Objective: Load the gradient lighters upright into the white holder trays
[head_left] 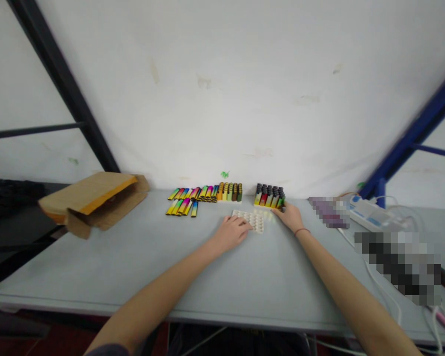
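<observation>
My left hand rests over the left side of a white tray with rows of round holes, its fingers curled onto the edge. My right hand is closed at the front right corner of a block of upright lighters with black tops. A small dark thing shows at its fingertips, too small to make out. Left of that block stands a second block of upright pieces with gold tops. Shiny rainbow-coloured flat pieces lie in rows beside it.
An open brown paper bag lies on the left of the grey table. At the right are a purple item, a white power strip, loose cables and a blurred-out area. A wall closes off the back.
</observation>
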`<state>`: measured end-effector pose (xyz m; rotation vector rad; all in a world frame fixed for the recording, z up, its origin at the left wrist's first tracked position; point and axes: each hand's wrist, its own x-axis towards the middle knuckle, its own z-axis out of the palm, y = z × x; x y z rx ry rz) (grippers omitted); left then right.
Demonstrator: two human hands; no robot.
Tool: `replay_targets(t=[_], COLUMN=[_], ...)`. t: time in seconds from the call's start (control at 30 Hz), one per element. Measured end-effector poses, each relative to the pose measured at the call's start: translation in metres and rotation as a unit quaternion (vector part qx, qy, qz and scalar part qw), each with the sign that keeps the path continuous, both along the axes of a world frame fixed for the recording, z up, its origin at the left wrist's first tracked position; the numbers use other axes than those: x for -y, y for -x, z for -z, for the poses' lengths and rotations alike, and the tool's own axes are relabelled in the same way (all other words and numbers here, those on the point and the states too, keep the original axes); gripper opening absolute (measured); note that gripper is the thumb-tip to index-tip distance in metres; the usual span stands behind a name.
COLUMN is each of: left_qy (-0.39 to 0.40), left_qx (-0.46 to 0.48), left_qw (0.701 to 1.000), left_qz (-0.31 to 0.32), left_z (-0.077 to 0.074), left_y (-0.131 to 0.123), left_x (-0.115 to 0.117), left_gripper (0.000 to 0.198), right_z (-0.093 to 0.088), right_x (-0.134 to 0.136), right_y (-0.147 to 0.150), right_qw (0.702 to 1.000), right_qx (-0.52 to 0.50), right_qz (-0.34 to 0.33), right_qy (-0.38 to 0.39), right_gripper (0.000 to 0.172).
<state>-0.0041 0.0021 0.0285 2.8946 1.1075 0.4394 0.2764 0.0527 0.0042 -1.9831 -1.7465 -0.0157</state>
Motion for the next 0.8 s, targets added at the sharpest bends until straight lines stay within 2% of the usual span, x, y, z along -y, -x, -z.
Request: replay_targets(t=[0.3,0.57,0.67,0.73,0.8], left_qy=[0.009,-0.002,-0.022,-0.027,-0.029], left_qx=[0.020,0.025,0.034,0.040,0.043], left_qw=[1.000,1.000,0.999,0.999,0.991], left_qz=[0.005,0.010,0.014,-0.024,-0.127], left_z=[0.003,0.007,0.004,-0.004,-0.015], left_y=[0.002,0.001,0.004,0.013,0.029], left_x=[0.002,0.002,-0.001,-0.007,-0.014], left_gripper=[0.029,0.028,0.030,0.033,0.036], right_z=[0.003,0.000,0.001,0.002,0.004], right_x=[-0.030,-0.034,-0.032,-0.026,-0.014], right_y=[0.031,0.046,0.047,0.048,0.048], right_qw=[0.998,0.994,0.992,0.991,0.989], right_qx=[-0.060,-0.105,-0.116,-0.118,-0.110], right_qz=[-0.015,0.033,0.044,0.048,0.028], right_qy=[0.004,0.019,0.000,-0.046,-0.091], right_gripper=[0.043,0.045,0.057,0.063,0.057])
